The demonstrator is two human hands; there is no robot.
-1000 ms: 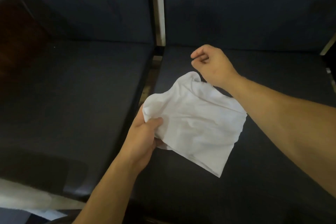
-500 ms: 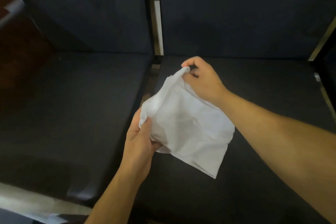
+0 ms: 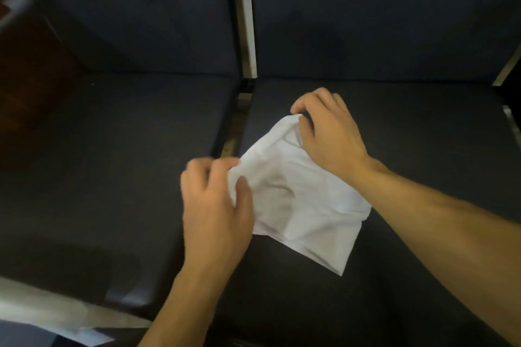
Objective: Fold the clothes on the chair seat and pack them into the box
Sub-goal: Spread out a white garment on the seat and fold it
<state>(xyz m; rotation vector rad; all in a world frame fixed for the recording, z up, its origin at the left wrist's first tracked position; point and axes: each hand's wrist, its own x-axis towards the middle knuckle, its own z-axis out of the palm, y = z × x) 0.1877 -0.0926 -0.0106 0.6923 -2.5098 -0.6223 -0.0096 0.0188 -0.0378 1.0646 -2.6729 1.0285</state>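
Observation:
A small white garment [image 3: 304, 200] lies partly folded over the dark seat of the right chair [image 3: 423, 127]. My left hand [image 3: 217, 205] pinches its near-left edge between thumb and fingers. At the far corner my right hand [image 3: 329, 135] pinches the cloth with thumb and forefinger. The lower right corner of the garment hangs free toward me. No box is in view.
A second dark chair seat [image 3: 112, 149] stands to the left, with a narrow gap [image 3: 234, 132] between the two seats. Both backrests rise behind. A pale floor strip [image 3: 42, 307] shows at the lower left, brown wood [image 3: 31, 65] at the far left.
My right hand went from hovering above the garment to pinching its far corner. The left hand turned palm down and shifted its grip. The cloth is spread flatter and lower on the seat.

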